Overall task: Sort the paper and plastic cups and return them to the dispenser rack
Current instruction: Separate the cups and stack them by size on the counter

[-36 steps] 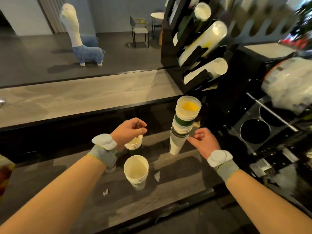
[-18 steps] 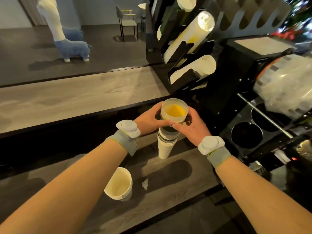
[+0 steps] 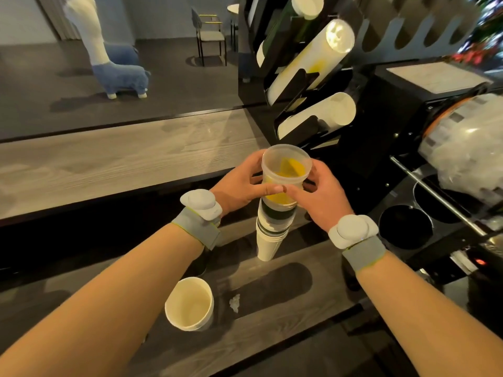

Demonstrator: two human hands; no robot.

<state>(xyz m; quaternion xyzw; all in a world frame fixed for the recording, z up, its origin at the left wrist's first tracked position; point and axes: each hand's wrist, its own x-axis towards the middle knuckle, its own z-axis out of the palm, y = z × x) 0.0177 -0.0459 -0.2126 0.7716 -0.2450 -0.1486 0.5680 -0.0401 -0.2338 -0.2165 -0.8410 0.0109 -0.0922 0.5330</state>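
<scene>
A tall mixed stack of cups (image 3: 270, 235) stands on the dark counter, white paper cups at the bottom, green-banded ones above. On top sits a clear plastic cup (image 3: 285, 170) with a yellow print. My left hand (image 3: 239, 183) grips that plastic cup from the left and my right hand (image 3: 318, 194) grips it from the right, thumbs meeting at its front. A separate short stack of white paper cups (image 3: 190, 304) stands nearer to me on the left. The black dispenser rack (image 3: 304, 80) behind holds slanted tubes of white cups.
A crumpled scrap (image 3: 234, 303) lies on the counter beside the near cups. To the right is a black machine with round wells (image 3: 405, 227) and a roll of plastic film (image 3: 468, 159). A wooden ledge (image 3: 122, 161) runs behind the counter.
Both hands came off the counter to the top of the tall stack and closed round the clear plastic cup, which now sits slightly higher and tilted. The camera moved closer.
</scene>
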